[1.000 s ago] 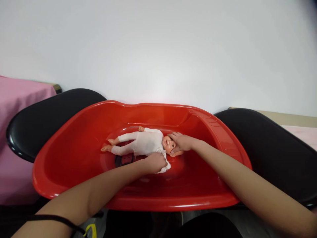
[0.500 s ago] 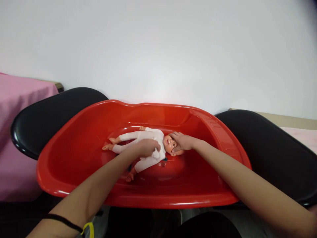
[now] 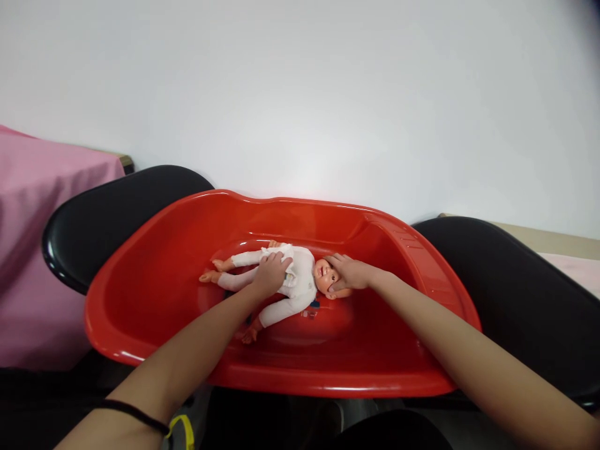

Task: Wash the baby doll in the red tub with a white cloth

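Note:
A baby doll [image 3: 300,278] in a white suit lies on its back in the bottom of a red plastic tub [image 3: 154,294], head to the right and legs to the left. My left hand [image 3: 270,274] rests flat on the doll's belly and hip, fingers spread. My right hand [image 3: 349,273] cups the top and side of the doll's head. The doll's near arm sticks out toward me with its bare hand [image 3: 250,336] on the tub floor.
The tub rests on two black rounded seats, one at the left [image 3: 107,215] and one at the right [image 3: 520,294]. A pink cloth [image 3: 37,250] covers something at far left. A plain white wall is behind.
My left hand slid from the doll's near arm up onto its chest, then left to its belly. The doll's near arm swung out toward me. My right hand stayed on the head.

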{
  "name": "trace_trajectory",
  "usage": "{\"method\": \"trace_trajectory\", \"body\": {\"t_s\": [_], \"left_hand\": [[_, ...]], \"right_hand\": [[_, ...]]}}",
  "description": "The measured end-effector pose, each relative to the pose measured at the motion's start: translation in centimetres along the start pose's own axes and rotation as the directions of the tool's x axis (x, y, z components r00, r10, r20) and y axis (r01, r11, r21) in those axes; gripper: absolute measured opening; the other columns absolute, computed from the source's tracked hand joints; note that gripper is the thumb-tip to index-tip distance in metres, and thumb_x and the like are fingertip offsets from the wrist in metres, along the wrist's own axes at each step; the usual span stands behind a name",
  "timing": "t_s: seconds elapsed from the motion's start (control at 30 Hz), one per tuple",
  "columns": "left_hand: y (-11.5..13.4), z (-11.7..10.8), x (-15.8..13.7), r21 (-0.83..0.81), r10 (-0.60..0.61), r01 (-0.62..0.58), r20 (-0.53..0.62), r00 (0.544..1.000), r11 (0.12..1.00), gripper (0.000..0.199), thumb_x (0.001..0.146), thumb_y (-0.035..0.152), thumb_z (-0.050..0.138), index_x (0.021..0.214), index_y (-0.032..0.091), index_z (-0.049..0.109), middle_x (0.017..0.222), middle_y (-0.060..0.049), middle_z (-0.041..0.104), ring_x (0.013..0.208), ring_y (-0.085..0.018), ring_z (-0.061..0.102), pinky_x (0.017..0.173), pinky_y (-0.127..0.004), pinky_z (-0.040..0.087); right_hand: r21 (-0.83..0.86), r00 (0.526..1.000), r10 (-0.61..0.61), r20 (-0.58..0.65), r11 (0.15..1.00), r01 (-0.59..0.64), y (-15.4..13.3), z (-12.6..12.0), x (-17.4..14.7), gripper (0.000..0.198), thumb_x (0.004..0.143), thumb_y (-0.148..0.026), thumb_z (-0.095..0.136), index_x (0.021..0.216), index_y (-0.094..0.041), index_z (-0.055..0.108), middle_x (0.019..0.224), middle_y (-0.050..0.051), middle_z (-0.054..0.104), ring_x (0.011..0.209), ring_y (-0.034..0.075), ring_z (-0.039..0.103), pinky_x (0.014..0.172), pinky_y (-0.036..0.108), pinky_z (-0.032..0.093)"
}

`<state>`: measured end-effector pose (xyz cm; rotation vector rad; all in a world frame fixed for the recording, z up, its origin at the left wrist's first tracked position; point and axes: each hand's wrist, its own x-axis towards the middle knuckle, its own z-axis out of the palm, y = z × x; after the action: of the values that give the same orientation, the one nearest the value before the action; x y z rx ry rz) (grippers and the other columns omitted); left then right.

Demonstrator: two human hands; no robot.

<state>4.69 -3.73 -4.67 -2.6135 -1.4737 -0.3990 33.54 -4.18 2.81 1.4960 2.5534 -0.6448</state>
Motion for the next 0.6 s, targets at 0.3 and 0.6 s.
{"method": "trace_trajectory", "body": {"t_s": [0.3, 0.6], "left_hand": [[-6.3, 2.2, 0.1, -0.111, -0.157, 0.158, 0.022, 0.987, 0.981, 0.052, 0.101, 0.017, 0.041, 0.153, 0.016, 0.043, 0.145, -0.015, 0.057, 0.132, -0.029, 0.052, 0.114, -0.041, 0.036], [-12.4, 0.3, -1.4, -0.040, -0.556, 0.577, 0.219, 0.802, 0.816, 0.048, 0.103, 0.038, 0.041, 0.145, 0.017, 0.049, 0.124, -0.019, 0.065, 0.105, -0.035, 0.063, 0.093, -0.056, 0.047]], "right_hand": [[-0.008, 0.998, -0.057, -0.022, 0.998, 0.056, 0.1, 0.1, 0.0, 0.096, 0.068, -0.060, 0.081, 0.148, -0.022, 0.042, 0.139, 0.015, 0.052, 0.123, 0.036, 0.052, 0.102, 0.047, 0.047], [-0.006, 1.000, -0.004, -0.002, 1.000, 0.004, -0.5, -0.3, -0.1, 0.092, 0.068, -0.062, 0.080, 0.144, -0.023, 0.045, 0.139, 0.014, 0.052, 0.127, 0.037, 0.050, 0.103, 0.048, 0.046]]}}
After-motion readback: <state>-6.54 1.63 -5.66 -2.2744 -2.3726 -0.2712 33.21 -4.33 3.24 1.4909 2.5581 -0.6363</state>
